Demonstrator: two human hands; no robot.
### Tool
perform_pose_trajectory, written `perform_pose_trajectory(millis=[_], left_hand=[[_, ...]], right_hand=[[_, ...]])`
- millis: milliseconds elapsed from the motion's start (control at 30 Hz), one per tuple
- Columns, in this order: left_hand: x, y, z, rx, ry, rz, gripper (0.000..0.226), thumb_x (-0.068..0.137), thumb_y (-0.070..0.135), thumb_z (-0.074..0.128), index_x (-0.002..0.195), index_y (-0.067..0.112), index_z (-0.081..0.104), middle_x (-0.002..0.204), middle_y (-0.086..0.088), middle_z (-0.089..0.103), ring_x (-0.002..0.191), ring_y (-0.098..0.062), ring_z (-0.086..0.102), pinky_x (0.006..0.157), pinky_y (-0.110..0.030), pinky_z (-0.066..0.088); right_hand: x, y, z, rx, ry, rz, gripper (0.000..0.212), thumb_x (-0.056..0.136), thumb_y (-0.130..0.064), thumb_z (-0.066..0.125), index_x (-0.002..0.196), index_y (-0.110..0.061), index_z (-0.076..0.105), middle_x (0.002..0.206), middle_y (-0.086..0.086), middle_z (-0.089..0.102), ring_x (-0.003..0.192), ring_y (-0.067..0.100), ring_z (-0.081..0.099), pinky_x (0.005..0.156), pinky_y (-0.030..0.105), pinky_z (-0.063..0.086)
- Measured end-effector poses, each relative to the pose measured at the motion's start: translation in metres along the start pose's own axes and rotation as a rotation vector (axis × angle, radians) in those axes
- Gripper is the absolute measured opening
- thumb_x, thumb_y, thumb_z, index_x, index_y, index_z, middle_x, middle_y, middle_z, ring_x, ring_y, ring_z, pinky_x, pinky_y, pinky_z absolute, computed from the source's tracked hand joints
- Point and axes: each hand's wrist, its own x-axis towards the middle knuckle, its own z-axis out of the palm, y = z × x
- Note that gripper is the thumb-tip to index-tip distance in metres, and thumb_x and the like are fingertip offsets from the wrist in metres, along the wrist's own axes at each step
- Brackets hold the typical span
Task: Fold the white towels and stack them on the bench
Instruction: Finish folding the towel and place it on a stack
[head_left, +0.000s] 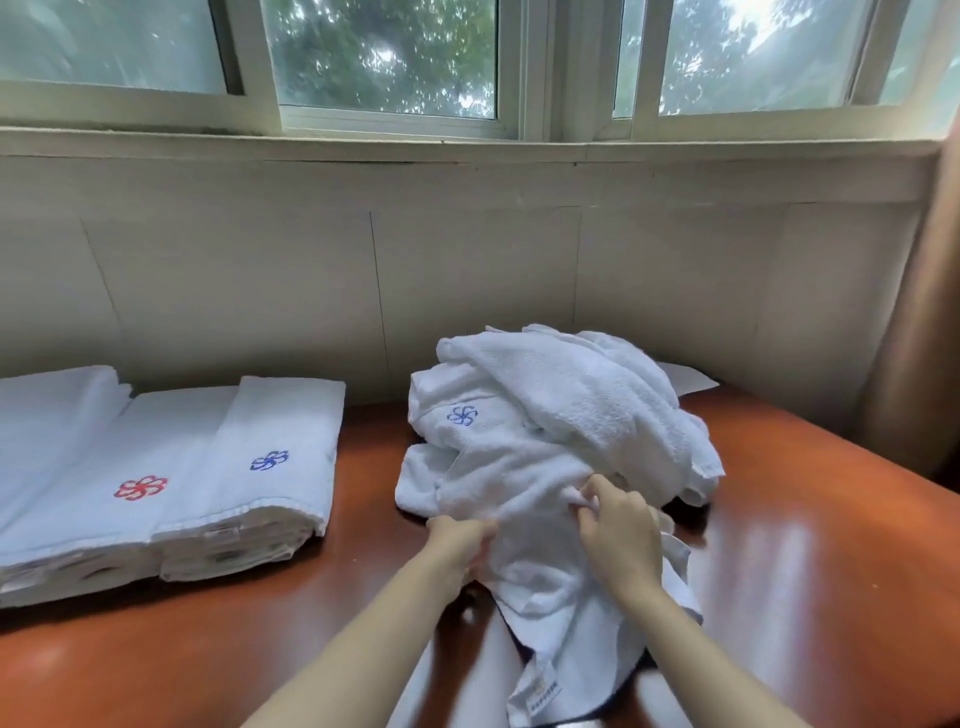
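A heap of unfolded white towels (561, 410) lies on the reddish-brown bench (810, 545), right of centre, against the wall. One loose towel (550, 577) trails from the heap toward me, a label at its near corner. My left hand (457, 543) grips this towel's left edge, fingers curled into the cloth. My right hand (618, 530) pinches a fold of the same towel near its top. On the left stand stacks of folded white towels (208, 483), the top ones marked with a red and a blue flower emblem.
A pale wall (467, 270) with a window sill runs close behind the bench. A brown curtain (914, 364) hangs at the far right. Bare bench surface shows between the stacks and the heap, and to the heap's right.
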Motion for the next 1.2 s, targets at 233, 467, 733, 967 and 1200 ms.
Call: perform_pose_trajectory(millis=[233, 467, 733, 967, 1200], left_hand=[[-0.036, 0.001, -0.026, 0.132, -0.153, -0.081, 0.045, 0.089, 0.020, 0.063, 0.128, 0.017, 0.040, 0.108, -0.009, 0.051, 0.087, -0.021, 0.058, 0.075, -0.031, 0.050], [-0.069, -0.013, -0.005, -0.164, -0.237, -0.184, 0.031, 0.090, 0.032, 0.063, 0.114, 0.016, 0.051, 0.104, -0.009, 0.054, 0.085, -0.021, 0.060, 0.065, -0.029, 0.048], [-0.091, 0.022, -0.003, -0.129, -0.247, 0.069, 0.011, 0.082, 0.015, 0.051, 0.093, 0.012, 0.053, 0.076, -0.006, 0.049, 0.069, -0.018, 0.048, 0.060, -0.026, 0.038], [-0.089, 0.032, -0.052, 0.174, -0.010, 0.088, 0.011, 0.072, 0.012, 0.054, 0.083, 0.013, 0.055, 0.071, -0.005, 0.046, 0.055, -0.015, 0.039, 0.051, -0.022, 0.027], [-0.072, 0.021, -0.066, 0.207, -0.051, -0.020, 0.013, 0.088, 0.019, 0.052, 0.097, 0.015, 0.059, 0.079, -0.001, 0.060, 0.061, -0.012, 0.053, 0.054, -0.021, 0.041]], right_hand=[[-0.013, -0.010, -0.013, 0.404, -0.027, 0.121, 0.018, 0.083, -0.015, 0.068, 0.069, -0.017, 0.057, 0.062, 0.001, 0.056, 0.069, 0.025, 0.055, 0.058, 0.034, 0.034], [-0.025, -0.022, -0.041, 0.639, 0.024, 0.197, 0.023, 0.083, -0.015, 0.070, 0.067, -0.005, 0.058, 0.058, 0.004, 0.053, 0.055, 0.016, 0.046, 0.054, 0.029, 0.035], [-0.021, -0.015, -0.061, 0.579, -0.066, 0.215, 0.021, 0.084, -0.018, 0.067, 0.068, -0.007, 0.059, 0.059, 0.003, 0.056, 0.062, 0.023, 0.052, 0.064, 0.033, 0.044], [0.036, -0.012, -0.072, 0.207, -0.067, 0.197, 0.057, 0.091, -0.029, 0.058, 0.137, -0.007, 0.034, 0.134, 0.018, 0.046, 0.125, 0.036, 0.041, 0.100, 0.042, 0.037], [0.056, -0.005, -0.062, -0.105, -0.180, 0.127, 0.013, 0.090, -0.010, 0.046, 0.098, -0.014, 0.055, 0.101, 0.010, 0.060, 0.099, 0.027, 0.056, 0.080, 0.035, 0.045]])
